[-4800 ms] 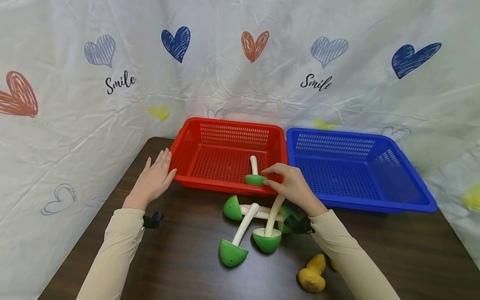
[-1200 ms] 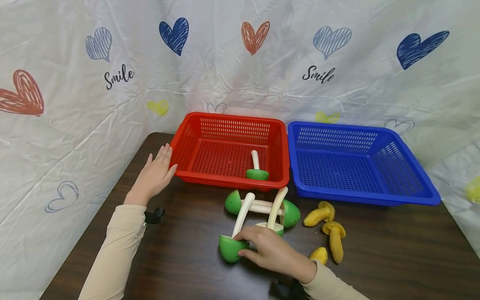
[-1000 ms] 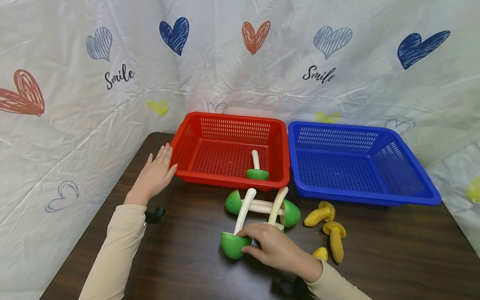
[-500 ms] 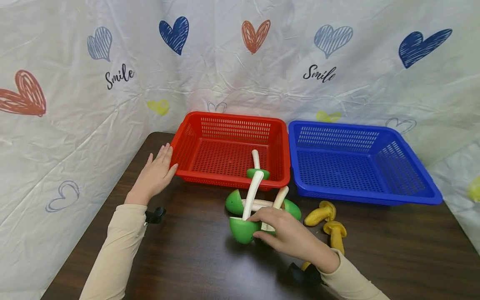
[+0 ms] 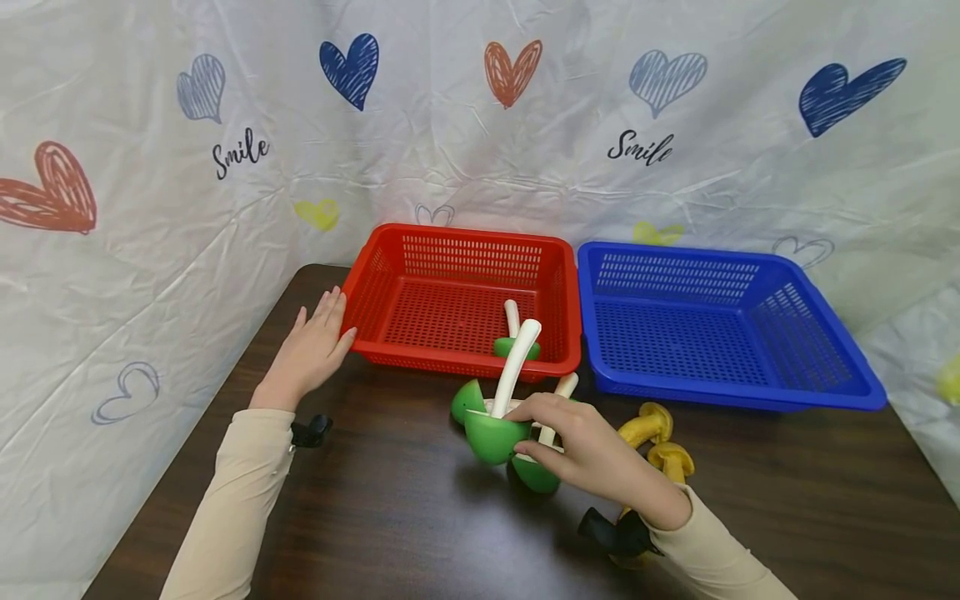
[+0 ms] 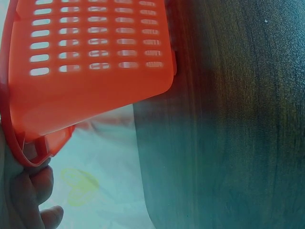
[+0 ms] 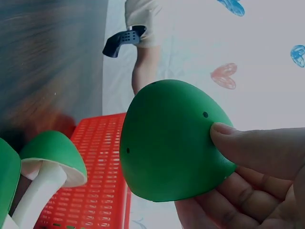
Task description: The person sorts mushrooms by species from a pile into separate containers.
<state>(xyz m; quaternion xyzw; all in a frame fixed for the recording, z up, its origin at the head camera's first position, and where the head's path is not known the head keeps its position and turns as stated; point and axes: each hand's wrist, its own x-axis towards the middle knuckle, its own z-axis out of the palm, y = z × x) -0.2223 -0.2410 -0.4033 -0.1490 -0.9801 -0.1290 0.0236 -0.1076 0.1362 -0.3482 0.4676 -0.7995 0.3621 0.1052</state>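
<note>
My right hand [image 5: 588,450] pinches a green-capped toy mushroom [image 5: 495,439] by its cap, the white stem pointing up. In the right wrist view the thumb [image 7: 238,138] presses one side of that cap and the fingers curl behind it. The raised mushroom overlaps other green mushrooms on the table, one with its cap [image 5: 467,402] at the left and one with its cap [image 5: 536,475] just below. My left hand [image 5: 303,358] rests with extended fingers against the left rim of the red basket [image 5: 457,364]. Another green mushroom [image 5: 517,348] lies inside that basket.
A blue basket [image 5: 720,398] stands right of the red one. Several yellow mushrooms [image 5: 652,423] lie on the dark wooden table [image 5: 360,500], partly hidden behind the right hand and wrist. A white cloth with printed hearts [image 5: 450,150] hangs behind the baskets.
The right hand has gripped the front green mushroom, lifted it off the table and carried it up and to the right, toward the red basket. The left hand stays at the rim.
</note>
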